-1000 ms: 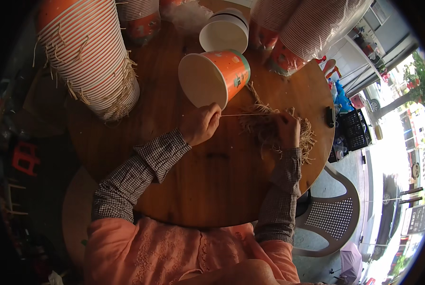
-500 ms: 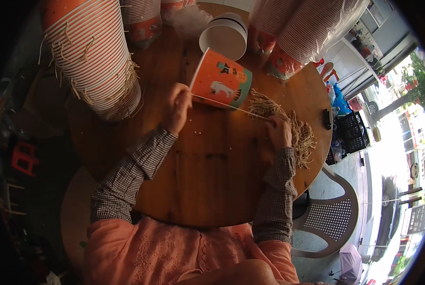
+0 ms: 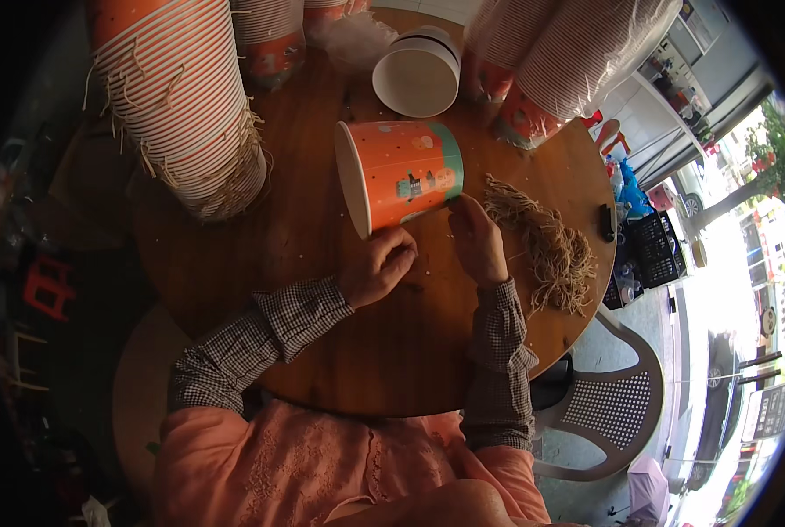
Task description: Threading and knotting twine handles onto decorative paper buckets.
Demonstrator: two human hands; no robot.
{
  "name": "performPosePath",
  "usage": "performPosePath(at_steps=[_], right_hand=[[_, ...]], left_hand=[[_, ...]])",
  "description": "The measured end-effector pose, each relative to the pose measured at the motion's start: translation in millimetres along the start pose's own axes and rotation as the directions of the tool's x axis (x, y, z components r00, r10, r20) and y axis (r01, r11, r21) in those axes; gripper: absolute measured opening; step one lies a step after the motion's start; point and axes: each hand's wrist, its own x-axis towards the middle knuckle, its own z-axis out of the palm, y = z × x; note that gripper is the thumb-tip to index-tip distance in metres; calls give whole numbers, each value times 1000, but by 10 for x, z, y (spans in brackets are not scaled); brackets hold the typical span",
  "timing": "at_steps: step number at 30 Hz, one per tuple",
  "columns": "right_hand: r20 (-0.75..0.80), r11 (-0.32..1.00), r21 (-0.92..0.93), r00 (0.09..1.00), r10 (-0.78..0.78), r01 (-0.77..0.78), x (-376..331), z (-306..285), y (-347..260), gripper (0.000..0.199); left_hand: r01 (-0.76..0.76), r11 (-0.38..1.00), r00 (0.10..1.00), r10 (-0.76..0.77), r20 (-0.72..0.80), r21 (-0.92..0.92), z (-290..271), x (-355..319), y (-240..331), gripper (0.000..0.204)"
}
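Observation:
An orange-and-green printed paper bucket [image 3: 410,171] is tilted on its side in front of me, its white-rimmed mouth toward the left. My left hand [image 3: 377,268] is closed just under the rim, thumb against the curled fingers; anything pinched there is too small to make out. At the bucket's green base end, the fingers of my right hand [image 3: 478,241] bend around the lower edge and grip it. To the right of that hand lies a loose bundle of tan paper cord [image 3: 555,255].
A tall leaning stack of paper buckets [image 3: 182,105] with cord strands stands at the left. White bowls [image 3: 416,81] and plastic-wrapped bucket stacks [image 3: 577,66] are at the table's far side. A grey chair [image 3: 603,413] stands at the right, beyond the round wooden table [image 3: 366,369].
The bucket has turned and come down nearer to me. My left hand has moved right and nearer; my right hand has left the cord bundle for the bucket's base. The taut cord between them no longer shows.

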Motion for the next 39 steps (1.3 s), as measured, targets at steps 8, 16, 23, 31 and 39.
performPosePath(at_steps=[8,16,23,31,39], right_hand=[[241,806,388,894,378,-446,-44,-124,-286,41],[495,701,398,781,380,-593,-210,-16,-414,25],[230,975,141,964,136,-171,-316,48,-639,9],[311,982,62,932,-187,176,-266,-19,-940,10],[3,974,1,974,-227,227,-184,-133,-778,15]], left_hand=[[154,837,988,-143,62,-525,137,230,57,10],[2,851,989,-81,-127,-525,-103,318,10,12],[-47,842,957,-116,-266,-538,-420,332,131,15],[-22,893,998,-8,-64,-450,-336,266,111,16],[111,892,994,-98,51,-438,-236,232,190,16]])
